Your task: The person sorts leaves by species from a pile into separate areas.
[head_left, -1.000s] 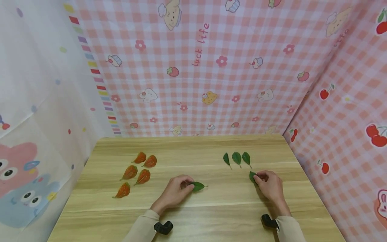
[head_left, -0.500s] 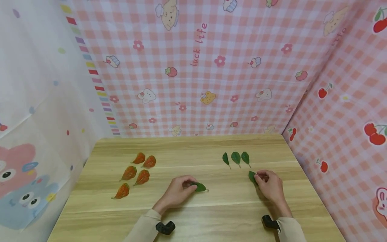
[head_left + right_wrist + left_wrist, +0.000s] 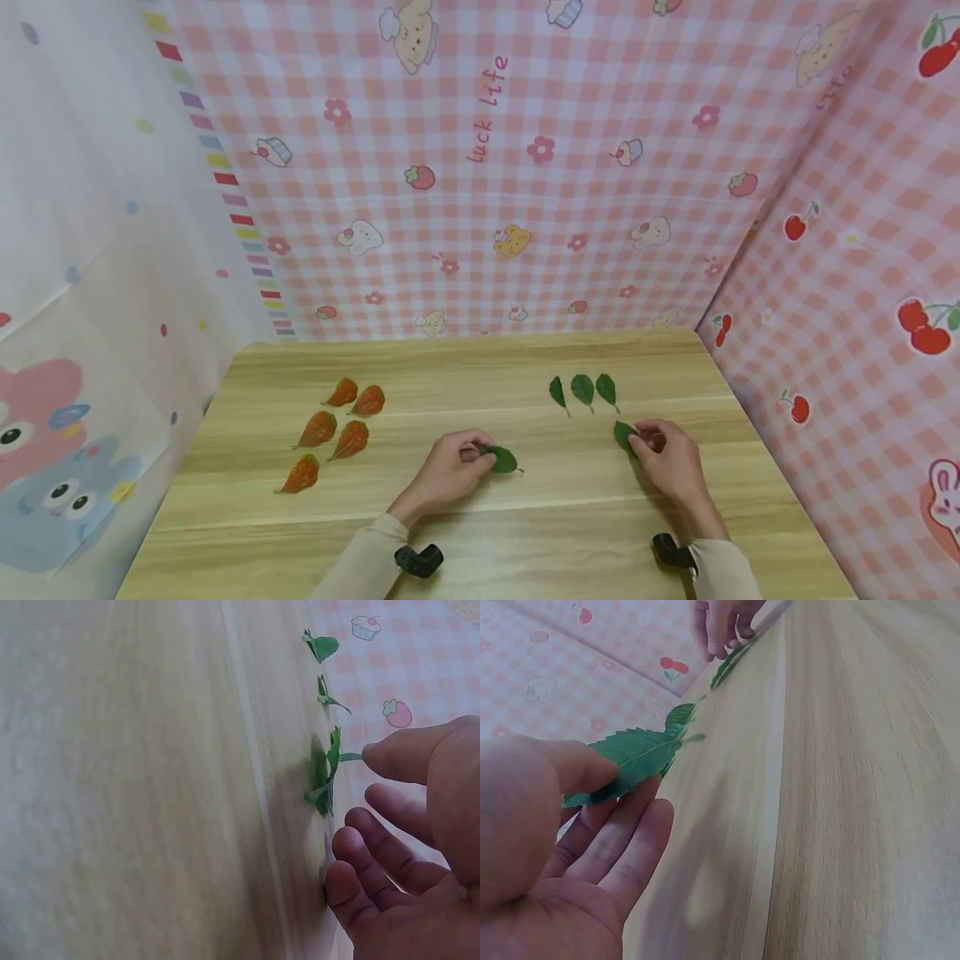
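Note:
My left hand [image 3: 447, 472] pinches a green leaf [image 3: 504, 459] between thumb and fingers, its stem pointing right. In the left wrist view this leaf [image 3: 641, 752] shows toothed edges and is raised above the wood. Farther right, my right hand [image 3: 671, 467] holds a second green leaf [image 3: 623, 436] whose tip points to the back left. The right wrist view shows the thumb [image 3: 390, 754] at the stem of that leaf [image 3: 333, 754]. Just behind it, three green leaves lie in a row, the middle leaf [image 3: 582, 388] being the broadest.
Several orange-red leaves, one of them a front leaf [image 3: 302, 474], lie on the left of the wooden table [image 3: 480, 550]. Pink checked cloth [image 3: 450, 200] hangs behind the table and along its right side. A pale patterned cloth [image 3: 97, 275] hangs on the left.
My left hand has shifted a little to the right with its leaf, whose stem end now points slightly more toward the front. The right hand has hardly moved. The head view has shifted slightly.

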A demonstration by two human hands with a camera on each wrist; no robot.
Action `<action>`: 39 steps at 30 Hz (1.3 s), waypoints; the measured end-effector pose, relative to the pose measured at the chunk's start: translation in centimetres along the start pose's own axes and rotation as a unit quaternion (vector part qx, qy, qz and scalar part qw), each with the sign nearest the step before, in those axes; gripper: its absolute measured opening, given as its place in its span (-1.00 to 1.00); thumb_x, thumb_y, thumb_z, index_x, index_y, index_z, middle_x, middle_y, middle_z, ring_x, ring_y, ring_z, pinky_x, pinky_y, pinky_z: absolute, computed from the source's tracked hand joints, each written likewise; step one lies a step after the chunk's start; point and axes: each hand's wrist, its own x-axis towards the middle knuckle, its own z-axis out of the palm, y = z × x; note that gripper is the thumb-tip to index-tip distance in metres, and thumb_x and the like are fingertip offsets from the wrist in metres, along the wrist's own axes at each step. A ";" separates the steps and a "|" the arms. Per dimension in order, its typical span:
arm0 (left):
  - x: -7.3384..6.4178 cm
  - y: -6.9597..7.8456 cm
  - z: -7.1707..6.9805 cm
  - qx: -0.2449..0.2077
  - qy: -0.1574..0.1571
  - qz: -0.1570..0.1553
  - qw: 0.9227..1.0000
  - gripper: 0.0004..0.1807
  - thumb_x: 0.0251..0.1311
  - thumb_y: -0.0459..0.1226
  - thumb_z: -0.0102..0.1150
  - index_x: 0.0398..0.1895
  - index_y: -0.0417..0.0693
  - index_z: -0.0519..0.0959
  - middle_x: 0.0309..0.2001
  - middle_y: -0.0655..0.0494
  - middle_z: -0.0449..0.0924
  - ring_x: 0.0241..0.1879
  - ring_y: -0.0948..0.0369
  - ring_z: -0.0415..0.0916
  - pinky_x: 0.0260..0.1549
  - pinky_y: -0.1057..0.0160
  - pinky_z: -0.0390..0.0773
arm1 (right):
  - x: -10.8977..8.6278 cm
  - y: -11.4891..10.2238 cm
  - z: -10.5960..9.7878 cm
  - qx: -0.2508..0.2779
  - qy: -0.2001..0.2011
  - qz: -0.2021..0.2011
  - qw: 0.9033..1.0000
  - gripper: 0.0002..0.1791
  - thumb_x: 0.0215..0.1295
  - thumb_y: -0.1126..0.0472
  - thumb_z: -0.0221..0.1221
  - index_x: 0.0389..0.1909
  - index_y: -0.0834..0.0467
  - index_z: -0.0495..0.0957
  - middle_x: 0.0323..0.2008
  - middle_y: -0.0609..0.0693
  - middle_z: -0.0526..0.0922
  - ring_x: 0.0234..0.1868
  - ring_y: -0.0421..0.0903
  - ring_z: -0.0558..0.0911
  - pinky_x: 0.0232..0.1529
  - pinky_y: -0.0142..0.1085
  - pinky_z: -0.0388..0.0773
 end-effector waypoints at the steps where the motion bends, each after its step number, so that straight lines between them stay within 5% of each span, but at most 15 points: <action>1: 0.1 0.1 0.0 -0.004 -0.001 -0.001 1.000 -0.83 0.60 -0.35 0.31 0.13 -0.17 0.73 0.10 -0.17 0.82 0.09 0.03 0.87 -0.03 0.45 0.72 | 0.0 0.0 0.0 -0.002 0.000 -0.003 1.000 -0.75 0.47 0.30 0.47 0.06 0.33 0.78 -0.11 0.23 0.84 -0.24 -0.25 0.67 -0.22 -0.47 0.59; 11: 1.4 0.8 0.9 0.007 0.016 0.018 1.000 -0.78 0.59 -0.36 0.33 0.20 -0.12 0.70 0.02 -0.13 0.76 -0.10 0.22 0.82 -0.14 0.43 0.71 | -0.1 0.1 -0.1 -0.047 -0.013 -0.009 0.999 -0.68 0.42 0.27 0.52 0.07 0.37 0.78 -0.11 0.26 0.83 -0.22 -0.04 0.67 -0.19 -0.33 0.56; 17: 2.9 1.4 1.9 -0.009 0.021 0.023 0.999 -0.66 0.54 -0.39 0.34 0.29 -0.30 0.63 0.03 -0.17 0.75 -0.14 0.35 0.73 -0.09 0.43 0.71 | -0.2 0.0 0.0 -0.050 -0.017 -0.003 0.999 -0.69 0.41 0.27 0.53 0.04 0.37 0.78 -0.15 0.24 0.79 -0.21 -0.02 0.64 -0.19 -0.31 0.51; 28: 5.6 2.4 4.8 -0.022 0.007 -0.009 1.000 -0.57 0.55 -0.28 0.40 0.34 -0.25 0.55 0.01 -0.10 0.79 -0.06 0.22 0.79 -0.06 0.35 0.71 | 0.0 0.2 0.1 -0.053 -0.018 -0.006 0.998 -0.67 0.42 0.24 0.53 0.06 0.37 0.79 -0.12 0.26 0.80 -0.19 0.00 0.66 -0.17 -0.29 0.52; 39: 8.3 2.6 7.8 0.035 0.020 0.036 0.999 -0.93 0.49 -0.37 0.43 -0.10 -0.20 0.72 -0.15 -0.12 0.84 -0.25 0.37 0.71 -0.20 0.44 0.70 | 0.0 0.5 0.3 -0.056 -0.007 -0.017 0.998 -0.70 0.39 0.28 0.54 0.03 0.36 0.79 -0.16 0.23 0.79 -0.22 -0.02 0.64 -0.17 -0.27 0.51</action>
